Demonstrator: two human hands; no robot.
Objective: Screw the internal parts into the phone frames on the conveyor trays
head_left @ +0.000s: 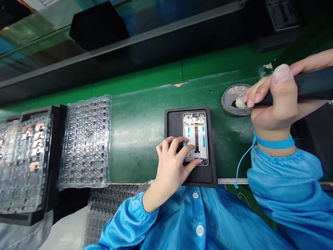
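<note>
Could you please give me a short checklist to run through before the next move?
1. Opened phone lying within the black tray: ok.
2. Left hand steadying the phone: ok, thumb and fingers are on its lower half.
3. Right hand gripping the dark-handled tool: ok, the fingers wrap around it.
4. Tool end at the round perforated dish: ok, it appears just over it.
5. Small part picked up at the tool's tip: cannot tell, too small to make out.
6. Blue wrist strap around the right wrist: ok; where its cord connects, cannot tell.
</note>
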